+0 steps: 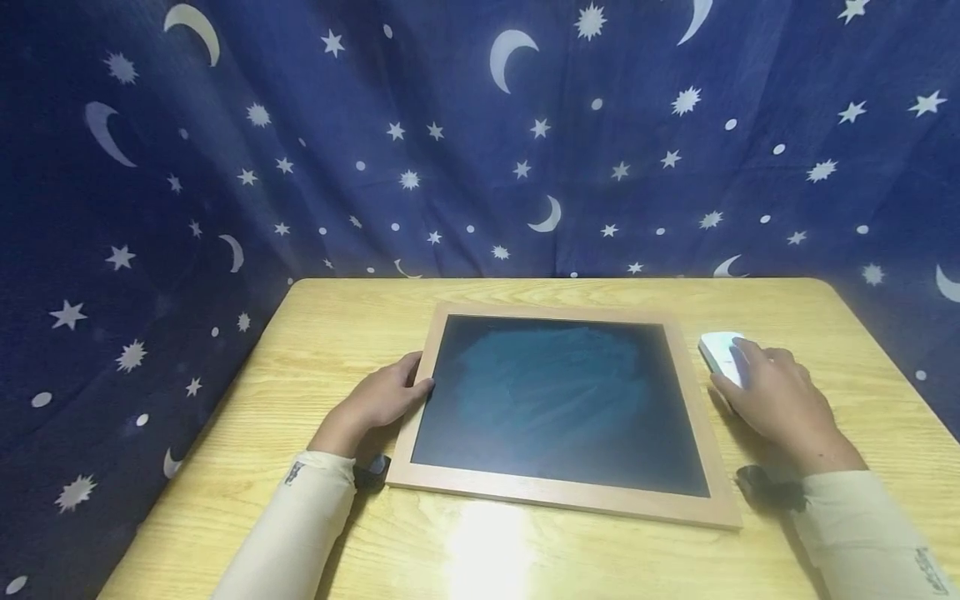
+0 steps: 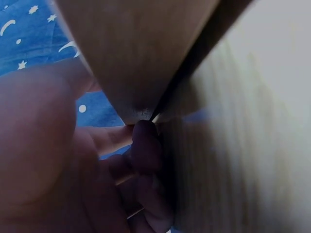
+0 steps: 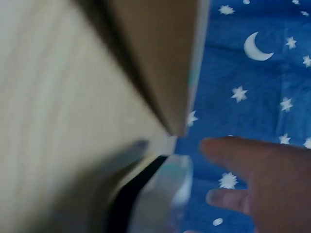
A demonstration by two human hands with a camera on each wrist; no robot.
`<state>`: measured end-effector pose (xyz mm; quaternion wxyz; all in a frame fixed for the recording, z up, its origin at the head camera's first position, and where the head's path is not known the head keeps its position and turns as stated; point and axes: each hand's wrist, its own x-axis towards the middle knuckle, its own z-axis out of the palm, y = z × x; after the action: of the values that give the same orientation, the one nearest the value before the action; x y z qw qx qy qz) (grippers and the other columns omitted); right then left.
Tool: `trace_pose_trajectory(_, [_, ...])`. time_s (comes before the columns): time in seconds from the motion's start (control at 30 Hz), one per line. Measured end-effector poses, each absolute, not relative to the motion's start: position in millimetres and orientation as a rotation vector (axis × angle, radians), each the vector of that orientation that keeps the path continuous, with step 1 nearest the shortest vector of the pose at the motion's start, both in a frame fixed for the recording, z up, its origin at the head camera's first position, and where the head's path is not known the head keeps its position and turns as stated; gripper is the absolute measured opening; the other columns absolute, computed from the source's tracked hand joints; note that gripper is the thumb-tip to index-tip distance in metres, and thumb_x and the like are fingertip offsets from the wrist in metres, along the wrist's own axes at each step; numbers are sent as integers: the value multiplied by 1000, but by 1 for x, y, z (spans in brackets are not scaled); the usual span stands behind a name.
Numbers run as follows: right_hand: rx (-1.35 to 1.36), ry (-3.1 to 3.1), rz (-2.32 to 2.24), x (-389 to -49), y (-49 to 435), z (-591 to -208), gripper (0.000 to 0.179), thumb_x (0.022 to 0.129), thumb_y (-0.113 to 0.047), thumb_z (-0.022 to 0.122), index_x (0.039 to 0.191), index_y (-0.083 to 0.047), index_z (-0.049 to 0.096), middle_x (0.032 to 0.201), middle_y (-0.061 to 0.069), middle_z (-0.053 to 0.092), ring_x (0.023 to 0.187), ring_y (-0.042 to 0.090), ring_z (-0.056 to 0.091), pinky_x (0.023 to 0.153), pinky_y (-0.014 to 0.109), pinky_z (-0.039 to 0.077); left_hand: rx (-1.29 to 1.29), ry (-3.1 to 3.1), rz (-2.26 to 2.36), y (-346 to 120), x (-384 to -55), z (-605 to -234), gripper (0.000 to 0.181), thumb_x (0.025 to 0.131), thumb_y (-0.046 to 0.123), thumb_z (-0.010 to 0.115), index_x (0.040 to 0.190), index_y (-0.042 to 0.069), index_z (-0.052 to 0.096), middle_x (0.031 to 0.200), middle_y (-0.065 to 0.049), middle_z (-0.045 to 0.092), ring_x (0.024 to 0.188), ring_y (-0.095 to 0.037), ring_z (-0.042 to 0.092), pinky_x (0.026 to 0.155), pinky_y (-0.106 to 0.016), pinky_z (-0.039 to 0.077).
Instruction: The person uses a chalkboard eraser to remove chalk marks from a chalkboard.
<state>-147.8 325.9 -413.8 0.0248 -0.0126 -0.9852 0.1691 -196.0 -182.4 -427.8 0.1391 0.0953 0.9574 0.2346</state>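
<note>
A small chalkboard (image 1: 555,400) in a light wooden frame lies on the table, with pale smeared chalk across its dark surface. My left hand (image 1: 382,396) grips the frame's left side, thumb on top; in the left wrist view its other fingers (image 2: 146,150) curl against the frame's side edge (image 2: 136,58). To the right of the board is a white chalkboard eraser (image 1: 722,354), its dark underside turned to the table in the right wrist view. Over it hovers my right hand (image 1: 783,404), and a gap shows between thumb, fingers and eraser (image 3: 167,194) in the wrist view.
The wooden table (image 1: 315,325) has rounded far corners. A dark blue curtain (image 1: 465,108) with moons and stars hangs behind it and along the sides. Dark wrist cameras sit at both cuffs, the left one (image 1: 372,473) close to the frame's lower left corner.
</note>
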Motion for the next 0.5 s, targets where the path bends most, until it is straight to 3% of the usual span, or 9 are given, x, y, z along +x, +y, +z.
trace_pose_trajectory(0.17, [18,-2967,597,-146,310,-403,68,102,-45,49,152,-1,35,142,42,35,124,64,35,87,78,35,252,2938,563,-171,-197,-421,58,103,42,47,152,11,42,126,-18,67,113,-36,65,97,-57,49])
trace_pose_trajectory(0.3, [124,-2952,612,-139,291,-399,66,104,-46,47,155,-7,34,150,39,31,131,64,30,95,80,28,260,3166,412,-164,-191,-409,57,103,44,47,152,15,44,131,-17,62,121,-38,59,105,-64,37])
trace_pose_trajectory(0.4, [203,-2943,575,-131,279,-398,66,104,-46,47,157,-11,32,152,38,30,135,62,29,103,78,22,352,3216,396,-158,-185,-401,60,103,49,46,156,22,37,150,-16,47,142,-38,41,115,-68,19])
trace_pose_trajectory(0.5, [261,-2924,529,-123,265,-397,67,103,-48,48,157,-12,32,153,37,31,138,58,28,110,76,13,469,3192,384,-152,-179,-396,65,102,55,43,159,28,28,161,-13,32,152,-37,24,119,-69,7])
